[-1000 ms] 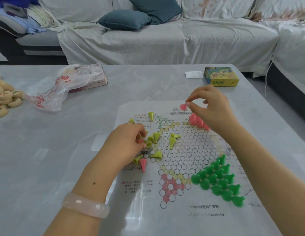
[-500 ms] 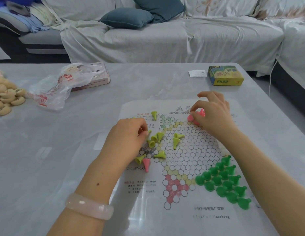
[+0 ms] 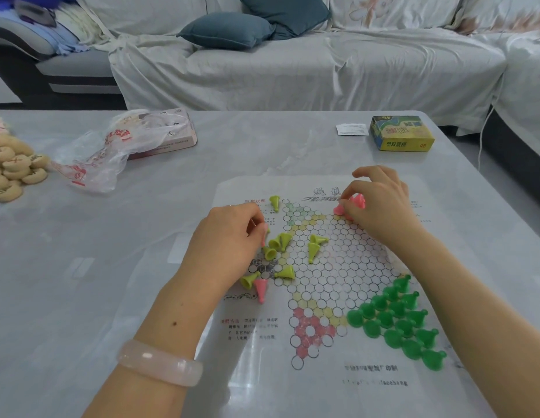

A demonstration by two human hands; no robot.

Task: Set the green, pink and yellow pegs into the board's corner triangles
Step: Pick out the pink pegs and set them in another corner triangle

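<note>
A paper checkers board (image 3: 329, 267) lies flat on the table. Several green pegs (image 3: 395, 321) stand in its lower right triangle. Several yellow pegs (image 3: 280, 245) lie tipped over across the left side, one more yellow peg (image 3: 274, 202) at the top left. A lone pink peg (image 3: 260, 289) lies near my left wrist. A cluster of pink pegs (image 3: 354, 202) stands at the upper right triangle. My right hand (image 3: 380, 206) pinches a pink peg (image 3: 338, 210) at that cluster's left edge. My left hand (image 3: 229, 239) is curled with its fingertips pinching a peg; its colour is hidden.
A yellow-green game box (image 3: 401, 132) and a white slip (image 3: 352, 129) sit at the far right. A plastic bag over a pink box (image 3: 124, 146) lies far left, with round beige discs (image 3: 12, 173) at the table's left edge. A sofa stands behind.
My right hand came down from above the board and brought its pink peg to the pink cluster. My left hand stayed curled at the yellow pegs.
</note>
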